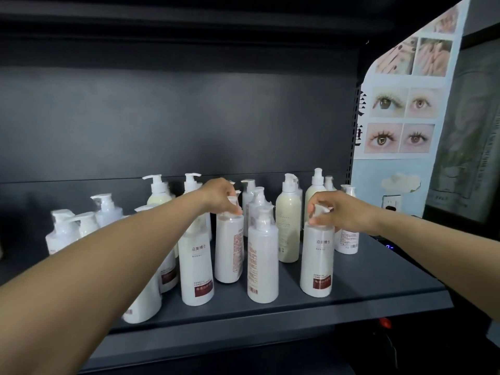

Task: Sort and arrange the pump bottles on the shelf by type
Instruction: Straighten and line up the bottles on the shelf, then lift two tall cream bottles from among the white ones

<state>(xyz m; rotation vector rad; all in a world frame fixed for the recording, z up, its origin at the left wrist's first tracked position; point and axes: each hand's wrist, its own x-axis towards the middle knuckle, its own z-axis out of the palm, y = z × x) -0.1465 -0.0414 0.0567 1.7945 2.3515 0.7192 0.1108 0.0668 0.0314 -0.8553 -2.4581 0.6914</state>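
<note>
- We are reaching with both arms to the dark grey metal shelf [351, 288] in the middle of the frame, where many pump bottles are standing mixed up.
- Our left hand [219, 194] is pinching the pump top of a tall white plastic bottle wrapped in clear film [229, 250], just left of centre. We are holding it by the top because its neighbours are crowding its sides.
- Our right hand [336, 212] is closing its fingers round the pump of a tall white plastic bottle with a dark red label [317, 255], right of centre near the front edge.
- The cream-coloured plastic bottles [289, 226] are standing further back, so we think the sorting is not finished.
</note>
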